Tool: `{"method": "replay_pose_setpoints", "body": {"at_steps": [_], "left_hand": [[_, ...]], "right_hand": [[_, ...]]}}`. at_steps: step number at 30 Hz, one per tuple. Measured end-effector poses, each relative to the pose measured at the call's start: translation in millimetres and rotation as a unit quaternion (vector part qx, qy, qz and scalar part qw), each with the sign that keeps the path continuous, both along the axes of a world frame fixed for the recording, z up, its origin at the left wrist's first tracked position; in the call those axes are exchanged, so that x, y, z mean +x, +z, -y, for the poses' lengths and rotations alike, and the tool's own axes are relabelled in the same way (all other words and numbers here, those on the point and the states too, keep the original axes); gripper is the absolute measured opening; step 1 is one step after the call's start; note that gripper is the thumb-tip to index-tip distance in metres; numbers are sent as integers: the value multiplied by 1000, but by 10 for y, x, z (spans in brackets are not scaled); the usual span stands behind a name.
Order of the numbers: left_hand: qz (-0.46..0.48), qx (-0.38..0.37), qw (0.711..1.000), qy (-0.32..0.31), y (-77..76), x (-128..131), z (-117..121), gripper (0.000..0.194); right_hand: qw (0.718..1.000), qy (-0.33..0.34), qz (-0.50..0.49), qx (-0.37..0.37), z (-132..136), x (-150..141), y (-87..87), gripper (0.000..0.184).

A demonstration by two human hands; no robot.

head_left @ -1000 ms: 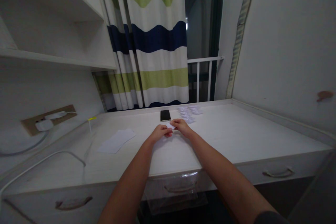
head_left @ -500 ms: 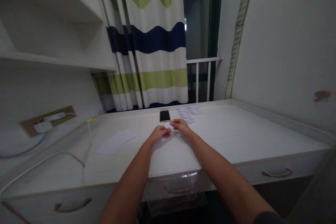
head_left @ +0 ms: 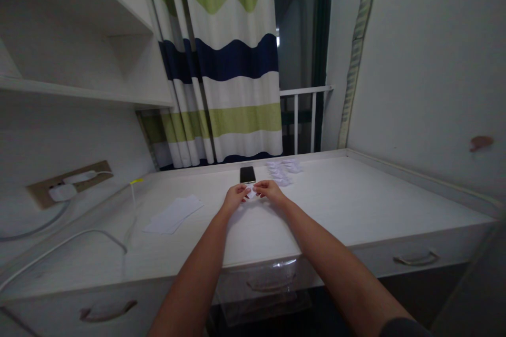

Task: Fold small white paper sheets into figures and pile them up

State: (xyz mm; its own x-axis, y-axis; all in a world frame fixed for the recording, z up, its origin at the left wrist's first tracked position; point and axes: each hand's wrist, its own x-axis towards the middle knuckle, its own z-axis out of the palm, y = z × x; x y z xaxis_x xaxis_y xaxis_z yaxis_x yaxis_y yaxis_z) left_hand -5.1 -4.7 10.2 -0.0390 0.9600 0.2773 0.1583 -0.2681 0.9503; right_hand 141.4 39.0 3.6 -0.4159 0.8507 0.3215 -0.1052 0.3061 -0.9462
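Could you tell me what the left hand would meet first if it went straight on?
The left hand would meet the small white paper first, at its fingertips, though depth is unclear.

Probably a dorm room: desk [head_left: 336,195], shelves [head_left: 79,89], striped curtain [head_left: 237,63].

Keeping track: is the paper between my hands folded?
Probably folded: the paper shows angled edges between left hand and right hand; too small to be sure.

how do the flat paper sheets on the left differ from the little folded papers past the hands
The flat white paper sheets lie open and overlapping, while the small folded paper pieces are creased into little shapes. Each sheet looks much larger than any folded piece. The sheets form one group left of the hands; the pieces sit scattered beside the phone. Both are white paper on the white desk.
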Motion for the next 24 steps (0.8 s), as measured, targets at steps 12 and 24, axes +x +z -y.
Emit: {"method": "replay_pose_setpoints", "body": {"at_steps": [12,24], "left_hand": [[-18,10,1000,23,8,18,12,29],[-59,23,998,6,-41,20,16,23]], "right_hand": [[999,13,27,12,28,-8,-4,19],[998,11,41,50,26,-34,-41,20]]}}
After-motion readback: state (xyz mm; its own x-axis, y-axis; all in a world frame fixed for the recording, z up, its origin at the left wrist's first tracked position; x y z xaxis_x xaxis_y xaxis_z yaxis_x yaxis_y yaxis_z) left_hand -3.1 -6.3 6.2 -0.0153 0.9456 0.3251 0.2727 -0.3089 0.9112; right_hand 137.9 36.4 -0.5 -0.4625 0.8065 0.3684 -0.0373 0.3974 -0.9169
